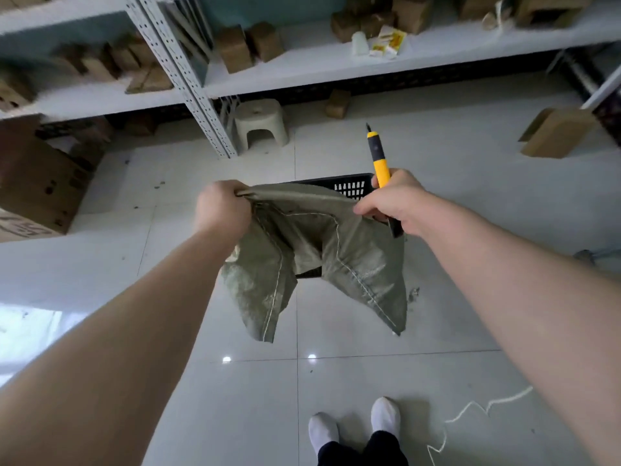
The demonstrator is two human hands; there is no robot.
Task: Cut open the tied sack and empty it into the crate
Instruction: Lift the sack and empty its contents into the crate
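sack upended over the crate

while both hands hold the sack (316,250) up over the black crate (351,185), the step in hand looks like the emptying itself, near its end, since the cloth hangs limp and flat with no bulge of contents. the left hand (221,205) is clenched on one end of the raised edge; the right hand (391,203) pinches the other end with its fingertips while also gripping a yellow-and-black knife (379,163), point up and away from the body. the sack is olive woven cloth with pale stitched seams, two corners dangling toward the tiled floor (369,381). it hides most of the crate, so what lies inside cannot be told. the next move likely calls for a shake to clear anything left, then laying sack and knife aside, minding the blade so near the cloth. a loose white string (470,412) lies on the floor by the feet
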